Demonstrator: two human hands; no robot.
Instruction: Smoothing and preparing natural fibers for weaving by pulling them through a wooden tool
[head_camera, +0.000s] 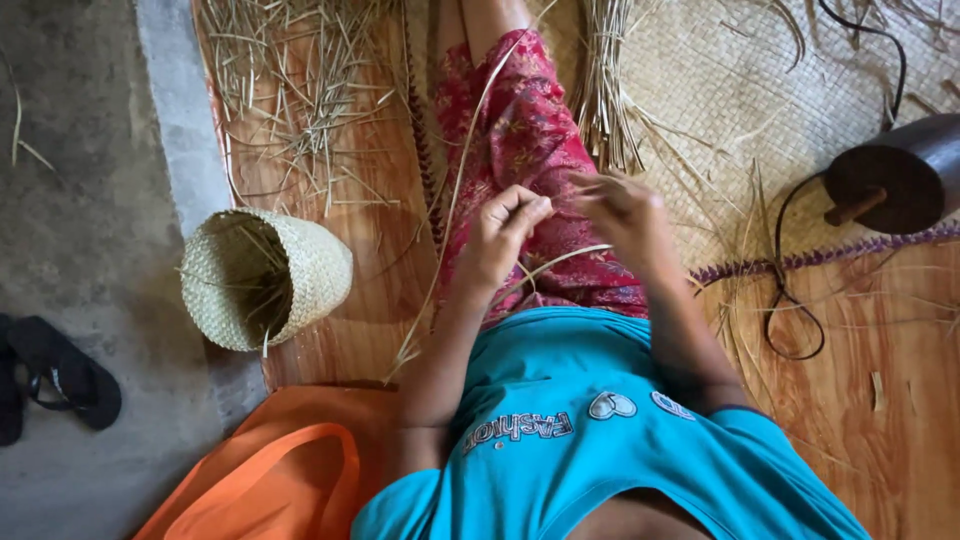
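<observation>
Teal shirt (600, 440) fills the near edge, with an orange cloth (270, 470) at near left on the wooden floor (870, 420). Just beyond, both hands meet over the lap. The left hand (505, 228) is closed, fingers pinched on a pale straw strip (455, 180) that runs from near the knee down past the wrist. The right hand (625, 212) is curled with its fingertips bunched on the strip ends between the two hands; a second strip (560, 260) bends away below them.

It looks like a plaiting or twisting step, with strands being worked at the fingertips. Any next move calls for a steady pinch from the left hand while the right crosses a strand.

Left of the hands a small woven basket (300, 270) lies on its side, and a black sandal (70, 375) sits farther left. Beyond are the red skirt (530, 130), loose straw (290, 90), a straw bundle (605, 90) on a woven mat (720, 80), and a dark drum (900, 170) at far right.
</observation>
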